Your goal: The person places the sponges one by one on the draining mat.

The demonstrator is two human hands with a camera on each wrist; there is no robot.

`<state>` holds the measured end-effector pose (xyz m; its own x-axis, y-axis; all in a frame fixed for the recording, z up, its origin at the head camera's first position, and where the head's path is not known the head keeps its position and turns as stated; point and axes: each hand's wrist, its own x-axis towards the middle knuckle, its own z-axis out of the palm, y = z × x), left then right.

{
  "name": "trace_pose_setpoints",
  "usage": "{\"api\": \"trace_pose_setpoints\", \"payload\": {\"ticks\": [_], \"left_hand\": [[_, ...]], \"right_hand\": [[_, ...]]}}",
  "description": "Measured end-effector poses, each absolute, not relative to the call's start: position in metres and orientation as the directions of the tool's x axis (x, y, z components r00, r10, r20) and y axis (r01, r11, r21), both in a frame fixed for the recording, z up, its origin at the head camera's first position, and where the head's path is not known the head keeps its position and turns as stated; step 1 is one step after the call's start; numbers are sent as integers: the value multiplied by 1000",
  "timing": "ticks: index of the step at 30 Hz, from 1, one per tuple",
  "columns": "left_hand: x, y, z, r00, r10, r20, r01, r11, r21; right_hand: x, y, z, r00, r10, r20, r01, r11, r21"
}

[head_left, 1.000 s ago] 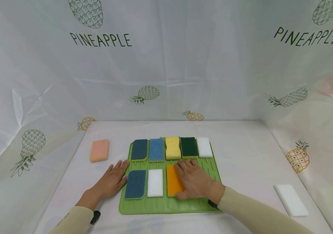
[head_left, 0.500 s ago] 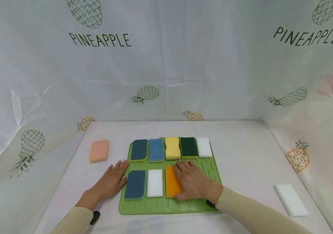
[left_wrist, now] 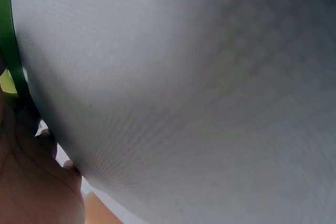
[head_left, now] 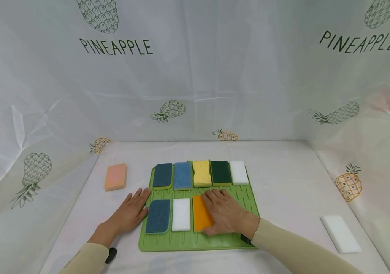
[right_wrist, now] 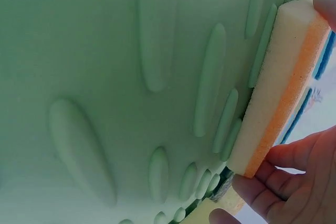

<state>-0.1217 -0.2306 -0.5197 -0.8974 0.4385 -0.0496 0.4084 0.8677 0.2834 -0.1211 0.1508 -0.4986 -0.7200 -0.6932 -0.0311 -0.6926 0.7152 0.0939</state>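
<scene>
An orange sponge [head_left: 199, 214] lies in the near row of a green ribbed mat [head_left: 198, 242]. My right hand [head_left: 220, 213] lies over its right side, the thumb at its near end and the fingers at its far end, holding it lengthwise. In the right wrist view the sponge [right_wrist: 283, 87] shows a pale side under an orange top, resting on the mat [right_wrist: 131, 77], with my fingers [right_wrist: 294, 182] curled at one end. My left hand [head_left: 131, 213] rests flat on the table, just left of the mat's edge.
The mat's back row holds several sponges: dark teal [head_left: 163, 175], blue [head_left: 183, 175], yellow [head_left: 202, 173], dark green [head_left: 221, 172], white [head_left: 239, 172]. A blue sponge [head_left: 158, 215] and a white sponge [head_left: 181, 214] share the near row. Off the mat lie a peach sponge [head_left: 115, 177] and a white one [head_left: 340, 233].
My right hand has slid the orange sponge slightly left, closer to the white sponge. The left hand has stayed where it was.
</scene>
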Motion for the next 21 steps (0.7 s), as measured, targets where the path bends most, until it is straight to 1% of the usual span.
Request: {"api": "trace_pose_setpoints", "payload": {"ticks": [4, 17, 21], "left_hand": [[-121, -230, -518, -899, 435, -49, 406, 871, 277], [-120, -228, -518, -899, 436, -50, 405, 869, 285], [-120, -227, -517, -899, 435, -51, 404, 869, 288]], "right_hand": [[-122, 151, -500, -720, -693, -25, -692, 715, 100], [-122, 153, -498, -729, -682, -54, -685, 726, 68], [-122, 156, -496, -728, -685, -36, -686, 725, 58]]}}
